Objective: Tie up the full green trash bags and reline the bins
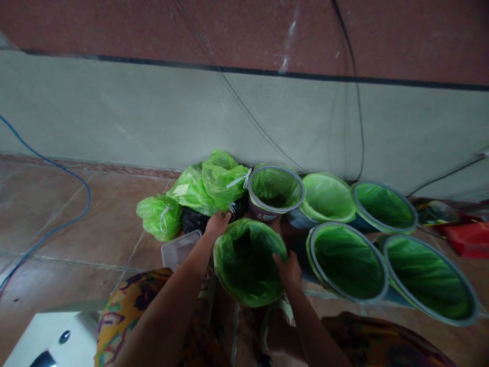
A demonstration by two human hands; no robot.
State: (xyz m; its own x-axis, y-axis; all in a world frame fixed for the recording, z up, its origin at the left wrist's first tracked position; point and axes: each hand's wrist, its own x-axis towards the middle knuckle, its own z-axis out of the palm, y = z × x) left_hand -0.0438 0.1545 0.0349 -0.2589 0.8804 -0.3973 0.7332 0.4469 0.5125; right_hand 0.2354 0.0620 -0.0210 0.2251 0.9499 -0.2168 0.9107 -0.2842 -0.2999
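In front of me stands a round trash bin with a green bin liner (250,298) folded over its rim. My right hand (289,270) is closed on the liner at the bin's right edge, fingers reaching over the rim. At the upper left edge, my left hand (218,225) has its fingers curled in on the liner, partly hidden. Just beyond it lie a black bag (194,220) and several tied green garbage bags (191,188). A grey-rimmed bin (275,188), also lined in green, stands behind the one I hold.
More lined bins stand to the right: a pale green one (328,199) and several with grey rims (347,262). A clear plastic container (179,250) lies left of my arm. A white object (57,336) is at lower left. A blue cable (61,165) crosses the tiles; red items (468,237) sit far right.
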